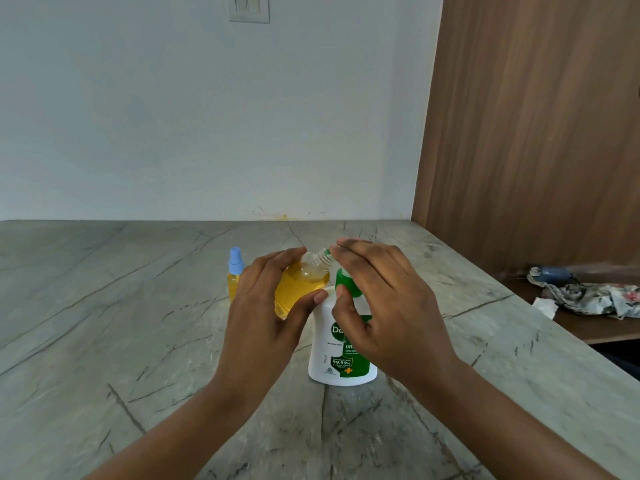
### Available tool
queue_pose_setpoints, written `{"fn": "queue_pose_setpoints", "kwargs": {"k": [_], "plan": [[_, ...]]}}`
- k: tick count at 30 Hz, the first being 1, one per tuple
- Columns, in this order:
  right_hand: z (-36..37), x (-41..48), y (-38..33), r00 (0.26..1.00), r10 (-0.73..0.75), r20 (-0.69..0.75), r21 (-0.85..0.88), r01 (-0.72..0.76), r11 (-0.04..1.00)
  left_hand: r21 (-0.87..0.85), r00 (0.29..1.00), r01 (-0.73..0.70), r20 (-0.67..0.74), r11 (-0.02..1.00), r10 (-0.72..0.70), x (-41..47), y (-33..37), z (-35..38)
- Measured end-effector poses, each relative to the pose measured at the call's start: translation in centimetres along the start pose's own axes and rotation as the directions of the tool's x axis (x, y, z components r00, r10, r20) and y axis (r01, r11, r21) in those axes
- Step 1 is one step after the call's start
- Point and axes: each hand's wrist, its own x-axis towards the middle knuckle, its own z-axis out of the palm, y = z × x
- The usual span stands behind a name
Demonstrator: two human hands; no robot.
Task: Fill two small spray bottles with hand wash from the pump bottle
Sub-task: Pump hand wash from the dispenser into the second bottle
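My left hand (263, 299) grips a small clear bottle (301, 289) partly full of yellow liquid. It is tilted, and its open threaded neck points up and right toward the pump spout. A white hand wash pump bottle (325, 358) with a green label stands on the counter in front of me. My right hand (388, 299) lies over its green pump head (346, 282), fingers across the top and thumb against the side. Behind my left hand stands a second small spray bottle (235, 271), upright, with a blue spray cap and yellow liquid inside.
The grey veined stone counter (138, 306) runs back to a white wall. A wooden panel (536, 133) rises at the right. Past the counter's right edge, a crumpled patterned cloth (595, 296) lies on a lower brown shelf.
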Motion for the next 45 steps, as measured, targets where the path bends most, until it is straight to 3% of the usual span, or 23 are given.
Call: {"fn": "queue_pose_setpoints", "kwargs": {"k": [29,45], "plan": [[0.62,-0.62,-0.29,1.000,-0.026,-0.008,-0.051,0.026,0.998,0.070,0.999,0.025,0.025,0.997,-0.026,-0.47,-0.61,0.09],[-0.01,0.16,0.17,0.997,-0.057,0.054,-0.066,0.060,0.996,-0.013,1.000,0.007,-0.007,1.000,-0.007,0.33,-0.15,-0.14]]}}
